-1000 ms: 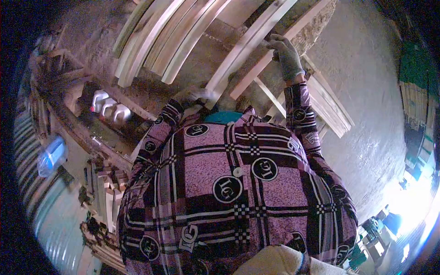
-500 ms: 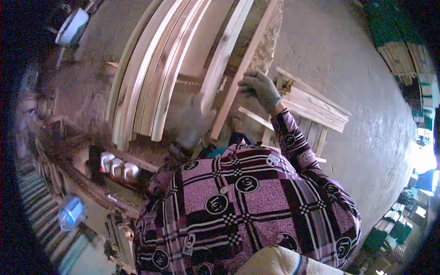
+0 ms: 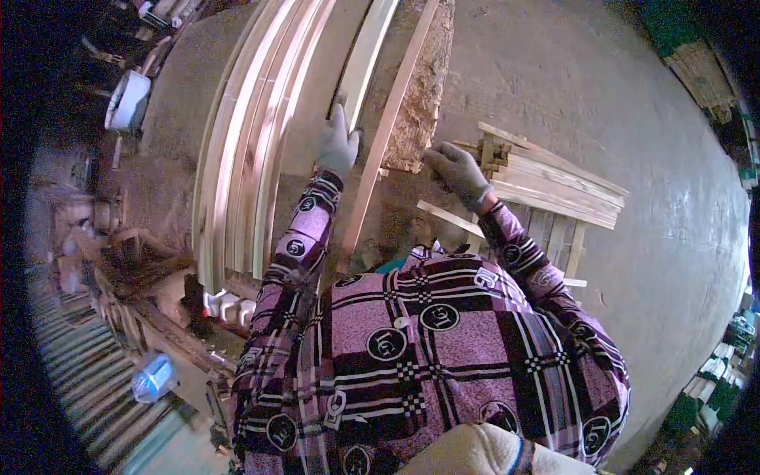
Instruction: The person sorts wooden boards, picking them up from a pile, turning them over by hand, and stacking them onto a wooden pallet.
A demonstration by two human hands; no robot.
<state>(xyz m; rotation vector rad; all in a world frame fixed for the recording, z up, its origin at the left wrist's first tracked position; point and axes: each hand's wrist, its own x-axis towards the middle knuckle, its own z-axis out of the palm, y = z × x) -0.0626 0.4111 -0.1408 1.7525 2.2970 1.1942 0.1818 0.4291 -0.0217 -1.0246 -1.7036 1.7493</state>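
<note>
My gloved left hand (image 3: 338, 149) lies on a pale wooden strip (image 3: 369, 59), with its fingers closed round the strip's edges. To its right, a narrower reddish strip (image 3: 389, 119) runs beside a rough bark-edged board (image 3: 421, 103). Near the lower end of that board, my gloved right hand (image 3: 459, 170) is held with its fingers curled together, and nothing shows in them. Left of my left hand, several long strips (image 3: 257, 119) lie side by side.
A stack of short pale boards (image 3: 554, 178) lies to the right, with a small slat (image 3: 447, 218) beside it. White jugs (image 3: 229, 307) stand at lower left, near a blue plastic-wrapped item (image 3: 154, 378). A white bucket (image 3: 128, 100) is at upper left.
The view has shifted. My left hand has moved up and forward from near my body onto the pale strip. My right hand has left the reddish strip, and its fingers are now curled.
</note>
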